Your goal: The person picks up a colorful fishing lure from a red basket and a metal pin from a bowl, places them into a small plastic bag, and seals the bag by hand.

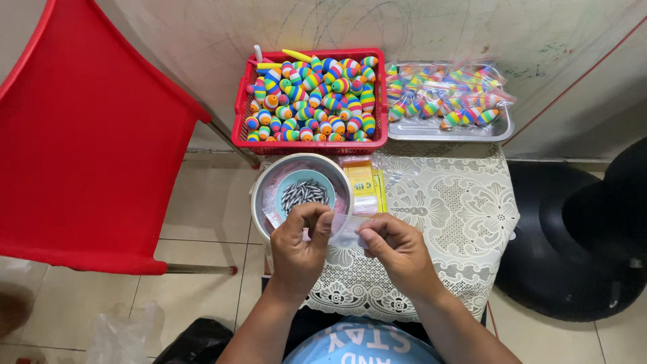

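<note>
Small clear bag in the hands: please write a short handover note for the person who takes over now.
Left hand: pinches one edge of the small clear bag with thumb and fingers.
Right hand: pinches the other edge; the bag is held over the lace cloth.
Things: blue bowl with small grey metal pieces sits inside a metal bowl just ahead of the hands. Red basket of loose rainbow floats is behind; metal tray of bagged floats is to its right.
Done: some floats already bagged on the tray.
Left: many loose floats in the basket; whether the held bag has anything inside cannot be seen.
</note>
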